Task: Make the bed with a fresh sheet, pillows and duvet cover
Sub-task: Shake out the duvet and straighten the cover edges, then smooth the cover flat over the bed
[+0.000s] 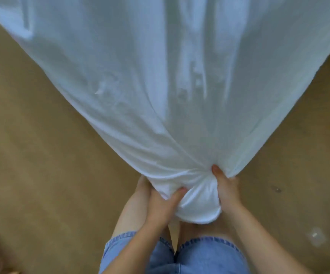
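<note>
Both hands, the left hand (161, 202) and the right hand (226, 186), grip one bunched corner of the white sheet (150, 86) above the tan floor (31, 155).

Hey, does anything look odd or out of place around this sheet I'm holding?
The white sheet looks undamaged, bunched in the left hand and right hand. On the tan floor to your right lie a dark speck and a pale shiny scrap, too small to identify.

The sheet (160, 76) spreads ahead, seemingly above the floor (41, 175).
</note>
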`<act>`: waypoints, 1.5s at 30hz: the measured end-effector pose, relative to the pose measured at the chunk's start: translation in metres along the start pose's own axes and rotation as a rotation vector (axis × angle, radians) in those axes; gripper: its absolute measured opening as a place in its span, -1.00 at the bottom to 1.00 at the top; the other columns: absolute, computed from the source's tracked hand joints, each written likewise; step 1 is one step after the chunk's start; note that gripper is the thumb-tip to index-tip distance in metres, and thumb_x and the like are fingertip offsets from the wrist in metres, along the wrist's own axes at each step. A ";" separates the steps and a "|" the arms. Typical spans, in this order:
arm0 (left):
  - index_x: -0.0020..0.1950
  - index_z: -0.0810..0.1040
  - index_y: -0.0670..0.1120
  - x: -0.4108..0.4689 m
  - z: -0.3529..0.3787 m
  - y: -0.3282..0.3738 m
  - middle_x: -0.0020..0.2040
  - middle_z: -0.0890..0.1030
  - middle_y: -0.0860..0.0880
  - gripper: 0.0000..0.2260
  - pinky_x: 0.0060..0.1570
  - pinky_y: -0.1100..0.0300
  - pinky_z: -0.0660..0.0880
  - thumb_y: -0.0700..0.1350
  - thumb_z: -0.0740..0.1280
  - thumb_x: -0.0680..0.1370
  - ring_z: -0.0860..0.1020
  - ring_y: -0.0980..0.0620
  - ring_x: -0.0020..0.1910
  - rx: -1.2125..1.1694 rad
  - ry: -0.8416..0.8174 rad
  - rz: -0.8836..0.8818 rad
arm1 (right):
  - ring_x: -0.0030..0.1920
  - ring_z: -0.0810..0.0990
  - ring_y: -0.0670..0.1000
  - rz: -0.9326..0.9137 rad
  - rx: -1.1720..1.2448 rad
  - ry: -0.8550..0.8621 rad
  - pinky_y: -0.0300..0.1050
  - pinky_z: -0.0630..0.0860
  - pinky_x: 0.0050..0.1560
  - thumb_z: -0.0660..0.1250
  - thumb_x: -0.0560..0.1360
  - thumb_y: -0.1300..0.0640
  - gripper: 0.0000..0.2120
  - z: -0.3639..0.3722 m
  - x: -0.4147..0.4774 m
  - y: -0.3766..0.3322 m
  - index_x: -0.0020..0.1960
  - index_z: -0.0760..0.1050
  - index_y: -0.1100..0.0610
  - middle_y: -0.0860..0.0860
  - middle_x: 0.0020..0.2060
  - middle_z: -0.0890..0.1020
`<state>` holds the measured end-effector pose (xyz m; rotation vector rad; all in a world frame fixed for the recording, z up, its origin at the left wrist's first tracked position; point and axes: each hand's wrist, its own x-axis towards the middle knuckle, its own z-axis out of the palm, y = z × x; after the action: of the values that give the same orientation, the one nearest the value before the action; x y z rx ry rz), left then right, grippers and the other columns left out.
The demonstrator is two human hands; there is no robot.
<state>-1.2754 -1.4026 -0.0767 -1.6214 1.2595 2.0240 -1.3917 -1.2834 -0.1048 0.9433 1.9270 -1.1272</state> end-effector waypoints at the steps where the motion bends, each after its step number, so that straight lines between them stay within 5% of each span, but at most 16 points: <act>1: 0.17 0.52 -0.03 0.003 0.007 -0.005 0.10 0.63 0.00 -0.57 0.10 0.10 0.52 -0.09 0.49 0.33 0.59 0.04 0.11 -0.015 -0.002 -0.030 | -0.03 0.63 0.12 0.033 -0.044 0.020 -0.05 0.54 -0.02 0.38 0.48 0.22 -0.98 0.002 0.012 0.006 -0.10 0.55 0.16 0.19 0.01 0.65; 5: -0.08 0.51 0.00 0.031 0.002 -0.003 -0.10 0.60 0.02 -0.83 -0.07 0.14 0.48 -0.26 0.39 0.46 0.60 0.12 -0.07 0.138 0.095 -0.131 | 0.13 0.55 0.09 0.044 -0.175 -0.105 -0.10 0.44 0.12 0.32 0.52 0.22 -0.72 0.024 0.043 0.013 0.21 0.48 0.27 0.20 0.16 0.58; 9: 0.06 0.42 -0.09 0.028 0.002 0.010 0.00 0.53 -0.01 -0.81 -0.13 0.13 0.42 -0.08 0.33 0.50 0.49 -0.03 -0.03 0.560 0.135 -0.156 | 0.23 0.49 0.15 0.018 -0.458 -0.226 -0.06 0.42 0.18 0.32 0.50 0.15 -0.56 0.002 0.042 0.011 0.35 0.35 0.19 0.12 0.24 0.51; 11: 0.28 0.41 -0.10 0.020 0.022 0.020 0.08 0.56 -0.05 -0.65 -0.10 0.14 0.41 -0.01 0.29 0.53 0.52 -0.05 -0.02 0.833 0.037 -0.141 | 0.13 0.49 0.09 -0.030 -0.727 -0.371 -0.11 0.40 0.06 0.28 0.53 0.05 -0.59 -0.028 0.041 -0.001 0.33 0.36 0.16 0.08 0.18 0.51; 18: 0.04 0.47 -0.13 0.004 0.180 0.037 0.06 0.57 -0.11 -0.79 0.01 0.07 0.47 -0.03 0.18 0.54 0.50 -0.09 -0.01 1.467 -0.294 -0.015 | -0.03 0.53 0.08 -0.307 -1.065 -0.527 -0.12 0.39 -0.10 0.21 0.54 0.05 -0.85 -0.202 0.076 -0.053 -0.03 0.46 0.13 0.04 -0.10 0.57; 27: 0.24 0.46 -0.05 0.005 0.420 0.108 0.10 0.53 -0.02 -0.68 -0.09 0.18 0.44 0.01 0.18 0.53 0.49 0.01 -0.02 1.374 -0.286 0.142 | -0.08 0.56 0.18 -0.377 -0.866 -0.322 -0.06 0.43 -0.11 0.19 0.57 0.18 -0.76 -0.406 0.162 -0.172 -0.05 0.54 0.33 0.23 -0.10 0.63; 34: 0.13 0.46 0.00 0.062 0.555 0.198 -0.03 0.48 0.04 -0.80 -0.22 0.23 0.36 0.02 0.25 0.54 0.44 0.07 -0.11 1.355 -0.320 0.219 | -0.36 0.40 -0.03 -0.338 -0.794 -0.308 -0.15 0.27 -0.35 0.17 0.57 0.11 -0.76 -0.469 0.228 -0.268 -0.03 0.54 0.23 0.04 -0.30 0.54; 38: 0.19 0.52 -0.08 0.112 0.634 0.270 0.12 0.55 -0.04 -0.74 0.07 0.15 0.39 0.00 0.27 0.55 0.50 -0.01 0.09 1.316 -0.301 0.276 | -0.31 0.44 -0.01 -0.302 -0.800 -0.267 -0.16 0.31 -0.32 0.17 0.57 0.11 -0.80 -0.501 0.281 -0.355 -0.07 0.53 0.17 0.02 -0.27 0.56; 41: -0.02 0.51 -0.06 0.142 0.692 0.348 -0.06 0.53 -0.06 -0.88 -0.11 0.16 0.40 -0.03 0.26 0.55 0.47 -0.01 -0.09 1.328 -0.280 0.261 | -0.31 0.42 -0.02 -0.307 -0.834 -0.273 -0.17 0.29 -0.34 0.18 0.56 0.11 -0.83 -0.522 0.312 -0.441 -0.11 0.52 0.12 -0.03 -0.33 0.52; 45: 0.21 0.52 -0.06 0.171 0.759 0.448 0.13 0.54 -0.05 -0.72 0.01 0.21 0.36 0.02 0.26 0.57 0.48 -0.01 0.07 1.376 -0.244 0.256 | -0.34 0.40 -0.05 -0.352 -0.846 -0.320 -0.16 0.30 -0.33 0.17 0.56 0.07 -0.81 -0.538 0.359 -0.562 -0.13 0.49 0.11 -0.05 -0.34 0.49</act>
<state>-2.1356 -1.1520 -0.0209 -0.5327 2.0569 0.8327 -2.1541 -0.9115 0.0148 -0.0328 2.0392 -0.4794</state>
